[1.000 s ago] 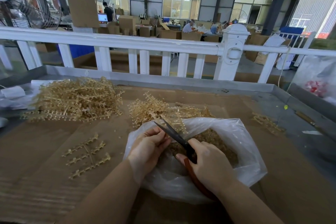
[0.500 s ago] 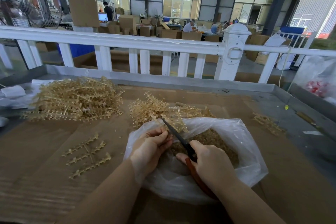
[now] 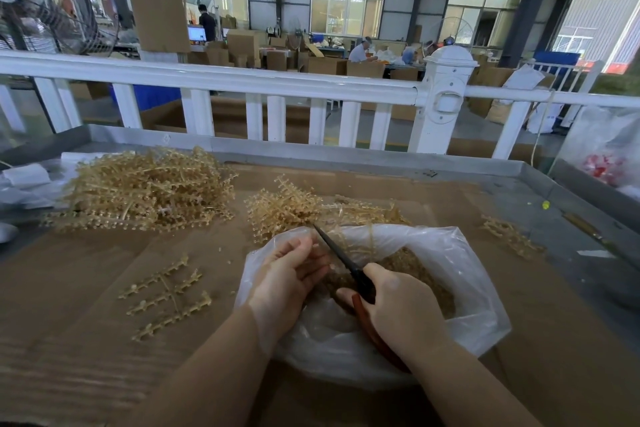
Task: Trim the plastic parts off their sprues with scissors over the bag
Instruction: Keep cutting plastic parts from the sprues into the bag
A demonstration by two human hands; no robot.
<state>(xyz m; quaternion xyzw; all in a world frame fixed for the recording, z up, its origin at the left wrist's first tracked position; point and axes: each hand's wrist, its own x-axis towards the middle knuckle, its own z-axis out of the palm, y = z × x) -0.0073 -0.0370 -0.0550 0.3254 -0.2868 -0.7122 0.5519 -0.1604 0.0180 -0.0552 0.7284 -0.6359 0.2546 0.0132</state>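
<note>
In the lower centre of the frame, the scissors [image 3: 349,267] are gripped by the right hand [image 3: 401,312], whose fingers are curled round the red handles; the dark blades are now seen together, while a second ago they were spread, so a cut seems to have just been finished. Just to the left, a piece of sprue, too much hidden to be described, is pinched by the curled fingers of the left hand [image 3: 291,274] against the blade. Both hands are held over the open plastic bag [image 3: 478,288], where a heap of trimmed parts [image 3: 422,274] is collected. One flat sprue [image 3: 166,295] is laid on the cardboard at the lower left. Behind the bag a small pile of sprues [image 3: 287,208] is waiting, and a large pile [image 3: 145,191] is seen at the middle left, so much work is judged to remain. A white railing [image 3: 242,80] closes the bench beyond.
</note>
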